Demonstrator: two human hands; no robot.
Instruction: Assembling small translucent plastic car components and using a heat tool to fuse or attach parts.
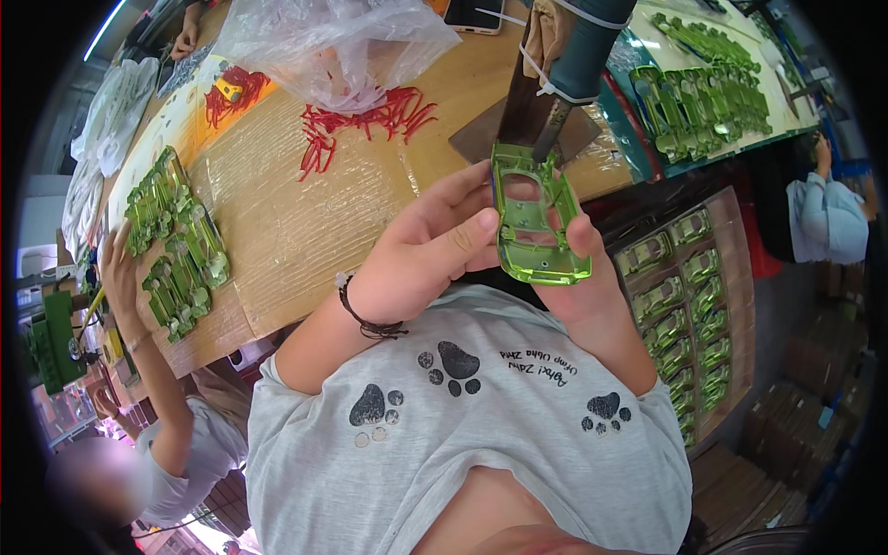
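Both my hands hold a shiny green toy car body point(544, 264), a hollow shell with window openings. My left hand point(421, 242) grips its left side, thumb bent over the edge. From the right, my right hand point(581, 268) closes on the shell with a fingertip at its rim. The far end of the car body is under a dark teal upright tool point(585, 55), bound with white cable ties. Its metal tip point(551, 129) comes down at that end; whether it touches the shell I cannot tell.
Red strips point(361, 120) lie by a clear plastic bag point(333, 46). Green car bodies point(185, 245) stand in rows at left, near a co-worker's hand point(118, 268). More car bodies point(698, 111) fill the right bench. A tray point(735, 305) of shells sits at my right. A phone point(474, 15) lies at the back.
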